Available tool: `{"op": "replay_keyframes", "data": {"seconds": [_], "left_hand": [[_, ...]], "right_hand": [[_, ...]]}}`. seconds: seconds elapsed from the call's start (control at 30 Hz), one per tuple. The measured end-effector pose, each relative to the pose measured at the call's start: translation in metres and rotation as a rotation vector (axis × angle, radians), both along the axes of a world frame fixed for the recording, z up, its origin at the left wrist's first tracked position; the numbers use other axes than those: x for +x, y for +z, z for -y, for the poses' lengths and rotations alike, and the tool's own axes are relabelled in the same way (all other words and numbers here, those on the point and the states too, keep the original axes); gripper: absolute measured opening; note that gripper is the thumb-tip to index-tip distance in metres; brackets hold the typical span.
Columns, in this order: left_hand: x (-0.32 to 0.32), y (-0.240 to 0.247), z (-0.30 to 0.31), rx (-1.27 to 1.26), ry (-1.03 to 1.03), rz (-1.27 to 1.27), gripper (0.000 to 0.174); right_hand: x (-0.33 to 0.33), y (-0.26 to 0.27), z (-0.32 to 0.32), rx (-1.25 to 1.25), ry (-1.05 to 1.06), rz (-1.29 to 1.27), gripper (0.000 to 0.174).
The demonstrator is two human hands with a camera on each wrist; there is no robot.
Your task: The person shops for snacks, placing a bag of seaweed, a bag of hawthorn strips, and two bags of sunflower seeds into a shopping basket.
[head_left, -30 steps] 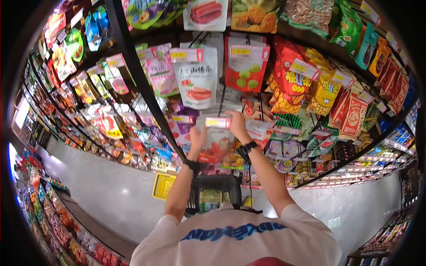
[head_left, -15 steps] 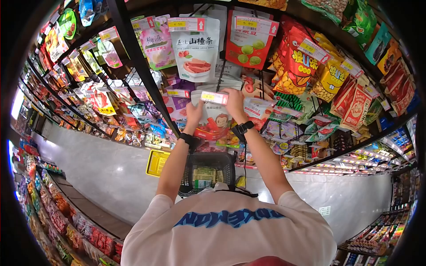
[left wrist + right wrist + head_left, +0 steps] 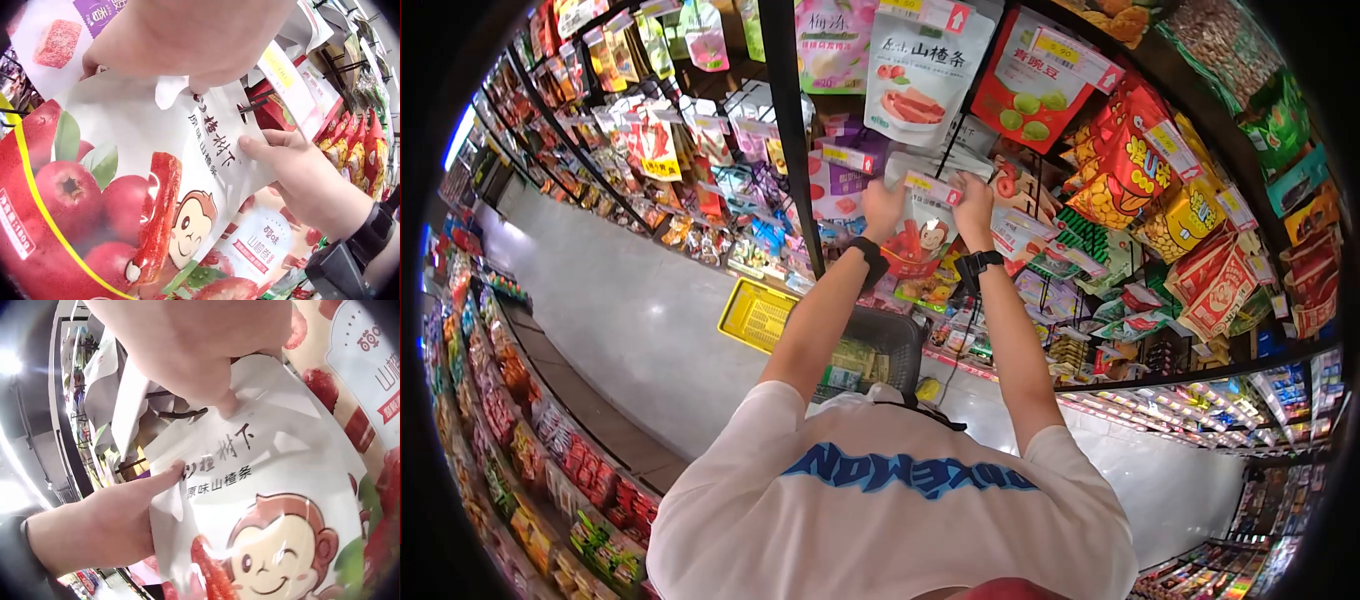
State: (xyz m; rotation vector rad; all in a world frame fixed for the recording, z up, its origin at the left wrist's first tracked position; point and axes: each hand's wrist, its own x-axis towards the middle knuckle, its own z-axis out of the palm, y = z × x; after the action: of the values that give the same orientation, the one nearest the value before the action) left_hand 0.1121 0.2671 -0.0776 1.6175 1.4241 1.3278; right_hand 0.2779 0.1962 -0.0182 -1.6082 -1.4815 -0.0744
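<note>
A white and red snack bag with a monkey face (image 3: 920, 235) hangs at a hook behind a price tag (image 3: 933, 188). My left hand (image 3: 884, 208) pinches its upper left edge and my right hand (image 3: 973, 212) its upper right edge. In the left wrist view the right hand (image 3: 306, 181) has its thumb on the front of the bag (image 3: 181, 181). The right wrist view shows the left hand (image 3: 94, 525) with its thumb on the bag (image 3: 269, 462), beside the black hook (image 3: 181, 414).
A white bag (image 3: 920, 80) hangs above, with a red bag (image 3: 1040, 85) to its right and a purple one (image 3: 850, 180) to the left. A black shelf post (image 3: 788, 130) stands left of the hands. Below are a black basket (image 3: 905, 350) and a yellow basket (image 3: 757, 313).
The head view has turned, so the shelf and both hands appear further right and higher. Both hands keep hold of the monkey bag's top.
</note>
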Motion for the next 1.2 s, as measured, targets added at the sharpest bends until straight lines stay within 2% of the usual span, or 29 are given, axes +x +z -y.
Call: {"op": "replay_keyframes", "data": {"seconds": [0.07, 0.13, 0.2, 0.23, 0.33, 0.37, 0.43, 0.53, 0.6, 0.7, 0.83, 0.93, 0.97, 1.07, 1.17, 1.2], "left_hand": [[-0.005, -0.001, 0.007, -0.03, -0.027, 0.013, 0.046], [-0.02, 0.005, 0.023, -0.092, -0.027, -0.07, 0.046], [-0.031, -0.024, 0.021, -0.092, -0.045, -0.134, 0.045], [-0.037, -0.03, 0.027, -0.11, -0.045, -0.132, 0.044], [-0.059, -0.054, 0.032, -0.139, -0.095, -0.065, 0.044], [-0.064, -0.07, 0.033, -0.139, -0.104, -0.055, 0.045], [-0.075, -0.076, 0.043, -0.22, -0.132, 0.002, 0.044], [-0.094, -0.093, 0.065, -0.149, 0.02, -0.108, 0.04], [-0.116, -0.123, 0.073, -0.17, 0.002, -0.071, 0.031], [-0.161, -0.184, 0.087, -0.286, 0.007, -0.106, 0.024], [-0.242, -0.242, 0.14, -0.413, 0.134, -0.171, 0.022], [-0.306, -0.288, 0.195, -0.61, 0.159, -0.293, 0.022], [-0.326, -0.309, 0.215, -0.666, 0.177, -0.32, 0.022], [-0.378, -0.38, 0.284, -0.741, 0.176, -0.426, 0.023], [-0.399, -0.379, 0.329, -1.061, 0.103, -0.454, 0.024], [-0.402, -0.389, 0.34, -1.06, 0.116, -0.478, 0.025]], "right_hand": [[-0.014, 0.004, 0.01, 0.137, -0.038, 0.037, 0.025], [-0.019, 0.001, 0.018, 0.082, -0.082, 0.102, 0.035], [-0.029, -0.002, 0.029, 0.071, -0.138, 0.159, 0.039], [-0.032, -0.001, 0.034, -0.038, -0.134, 0.084, 0.046], [-0.038, -0.016, 0.037, 0.071, -0.168, 0.138, 0.055], [-0.038, -0.02, 0.04, -0.032, -0.136, 0.045, 0.066], [-0.051, -0.015, 0.048, 0.067, -0.13, 0.043, 0.07], [-0.068, -0.006, 0.061, 0.087, -0.106, -0.004, 0.077], [-0.077, -0.013, 0.068, 0.117, -0.141, -0.002, 0.079], [-0.099, -0.013, 0.096, 0.008, -0.141, 0.005, 0.08], [-0.115, -0.059, 0.129, 0.026, -0.266, -0.09, 0.071], [-0.103, -0.108, 0.155, -0.309, -0.134, -0.402, 0.07], [-0.1, -0.131, 0.162, -0.342, -0.162, -0.321, 0.052], [-0.086, -0.197, 0.179, -0.6, -0.035, -0.206, 0.031], [-0.078, -0.294, 0.192, -0.763, 0.125, -0.321, 0.02], [-0.083, -0.315, 0.192, -0.927, 0.115, -0.377, 0.02]]}}
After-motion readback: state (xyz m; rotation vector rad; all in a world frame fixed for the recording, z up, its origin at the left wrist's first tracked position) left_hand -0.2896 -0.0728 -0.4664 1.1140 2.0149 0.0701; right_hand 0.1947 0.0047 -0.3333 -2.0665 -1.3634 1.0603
